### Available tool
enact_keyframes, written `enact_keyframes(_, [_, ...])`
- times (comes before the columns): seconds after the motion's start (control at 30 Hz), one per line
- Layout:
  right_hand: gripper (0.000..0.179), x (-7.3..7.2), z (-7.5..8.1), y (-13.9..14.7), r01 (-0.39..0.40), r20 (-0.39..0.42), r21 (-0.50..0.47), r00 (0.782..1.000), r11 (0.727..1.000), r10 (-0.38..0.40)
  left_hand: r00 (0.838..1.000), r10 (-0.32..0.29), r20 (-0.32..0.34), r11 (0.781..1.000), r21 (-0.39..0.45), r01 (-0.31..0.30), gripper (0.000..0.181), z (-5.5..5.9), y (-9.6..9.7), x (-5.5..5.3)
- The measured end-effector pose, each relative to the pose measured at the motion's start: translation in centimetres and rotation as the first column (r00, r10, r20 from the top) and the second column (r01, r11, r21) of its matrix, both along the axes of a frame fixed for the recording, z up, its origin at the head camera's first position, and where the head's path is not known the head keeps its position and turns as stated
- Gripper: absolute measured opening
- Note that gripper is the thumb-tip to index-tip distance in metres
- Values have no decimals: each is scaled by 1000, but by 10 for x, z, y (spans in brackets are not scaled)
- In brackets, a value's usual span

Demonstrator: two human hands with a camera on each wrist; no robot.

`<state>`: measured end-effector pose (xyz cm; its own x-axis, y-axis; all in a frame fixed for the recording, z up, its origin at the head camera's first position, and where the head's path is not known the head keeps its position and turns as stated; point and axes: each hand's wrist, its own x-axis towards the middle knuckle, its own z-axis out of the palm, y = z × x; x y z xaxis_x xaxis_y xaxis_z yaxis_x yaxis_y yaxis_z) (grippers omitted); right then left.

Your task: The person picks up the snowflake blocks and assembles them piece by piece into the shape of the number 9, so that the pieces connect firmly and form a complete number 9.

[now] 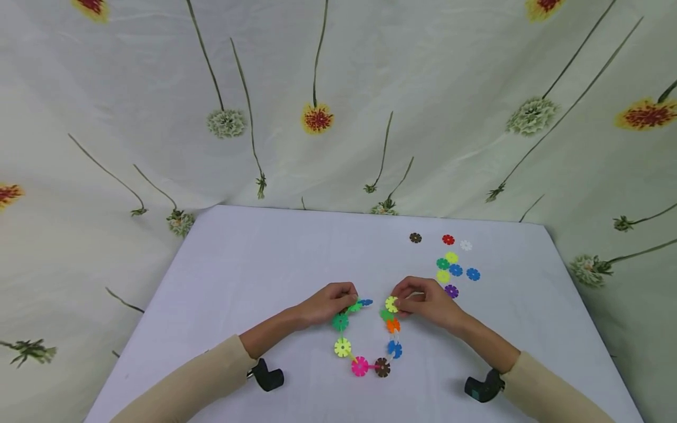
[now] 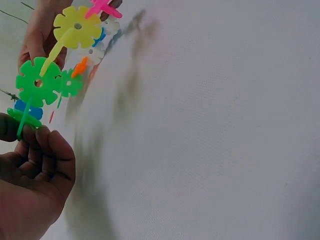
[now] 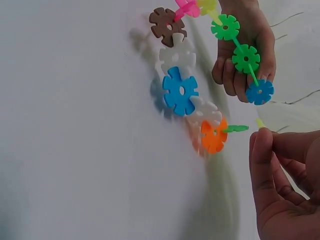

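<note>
A curved chain of notched flower-shaped plastic discs hangs between the two hands, with a pink disc (image 1: pixel 359 366) and a brown disc (image 1: pixel 382 367) at its bottom. My left hand (image 1: pixel 330 302) pinches a green disc near the chain's left end, where a blue disc (image 3: pixel 260 92) sticks out. The right hand (image 1: pixel 428 302) pinches a yellow disc (image 1: pixel 391 304) between thumb and forefinger at the other end, beside a green disc (image 3: pixel 237 128) joined to an orange disc (image 3: pixel 214 136). Only the yellow disc's edge shows past the fingertips in the right wrist view. A gap separates the chain's two ends.
Loose discs lie on the white table (image 1: pixel 254 252) beyond the right hand: brown (image 1: pixel 415 238), red (image 1: pixel 448 239), white (image 1: pixel 466 245), purple (image 1: pixel 451 291), and several yellow, green and blue ones. A flower-printed cloth (image 1: pixel 423 70) hangs behind the table.
</note>
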<state>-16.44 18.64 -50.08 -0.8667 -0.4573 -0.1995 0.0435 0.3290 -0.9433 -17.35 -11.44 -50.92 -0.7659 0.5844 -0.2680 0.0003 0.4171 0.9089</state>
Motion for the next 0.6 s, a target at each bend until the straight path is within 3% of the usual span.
enact_keyframes(0.33, [25, -1, -3, -21, -28, -3, -67, 1000, 997, 28, 1000, -29, -9, 999, 15, 29, 23, -3, -1, 0])
enact_keyframes(0.6, [24, -1, -3, -26, -20, -2, -56, 1000, 998, 20, 999, -43, -16, 999, 28, 43, 24, -2, -2, 0])
